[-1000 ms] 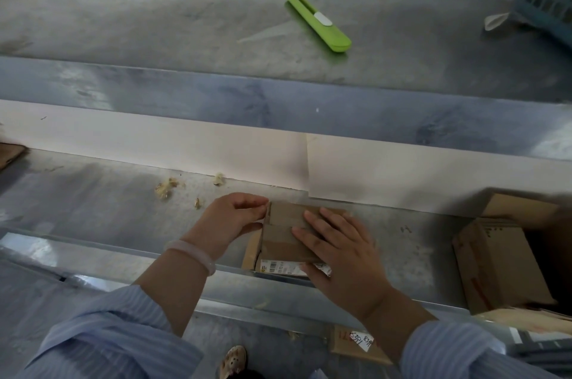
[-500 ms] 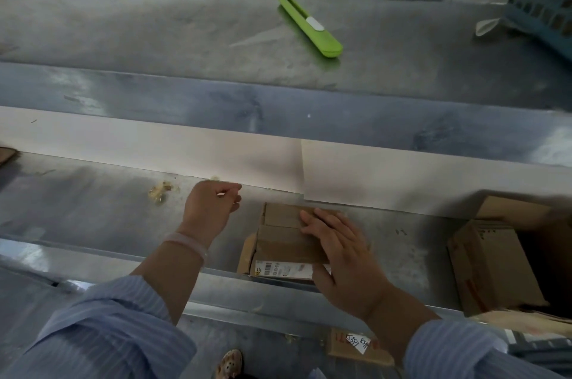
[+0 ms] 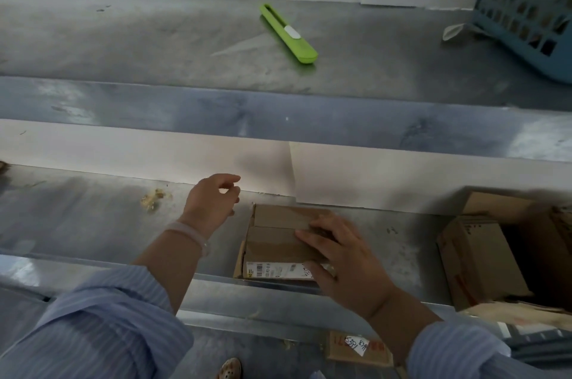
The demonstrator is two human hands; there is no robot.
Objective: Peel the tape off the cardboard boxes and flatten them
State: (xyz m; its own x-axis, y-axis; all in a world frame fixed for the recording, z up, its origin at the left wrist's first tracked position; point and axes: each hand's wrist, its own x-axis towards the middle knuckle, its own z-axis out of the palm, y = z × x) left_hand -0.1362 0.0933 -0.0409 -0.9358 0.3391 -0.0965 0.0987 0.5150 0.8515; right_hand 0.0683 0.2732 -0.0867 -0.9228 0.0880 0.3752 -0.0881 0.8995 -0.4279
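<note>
1. Small brown cardboard box (image 3: 278, 239) lies collapsed near the front edge of the grey steel bench (image 3: 77, 217), its white printed label (image 3: 275, 270) at the 6 o'clock side
2. Right hand (image 3: 343, 258) rests on the box's 3 o'clock half with fingers (image 3: 315, 236) straight and released, palm down, probably to pin the folded panels flat so they cannot spring back up
3. Left hand (image 3: 213, 202) hovers off the bench at the box's 10 o'clock, fingers loosely curled towards the thumb. Whether they pinch a scrap of tape I cannot tell
4. Green plastic cutter (image 3: 289, 33) lies on the upper steel shelf (image 3: 123, 38) at 12 o'clock, within reach for stubborn tape
5. Open brown cardboard boxes (image 3: 479, 261) stand at 3 o'clock, seemingly the ones to be done, and a blue plastic lattice basket (image 3: 526, 7) sits at 2 o'clock
</note>
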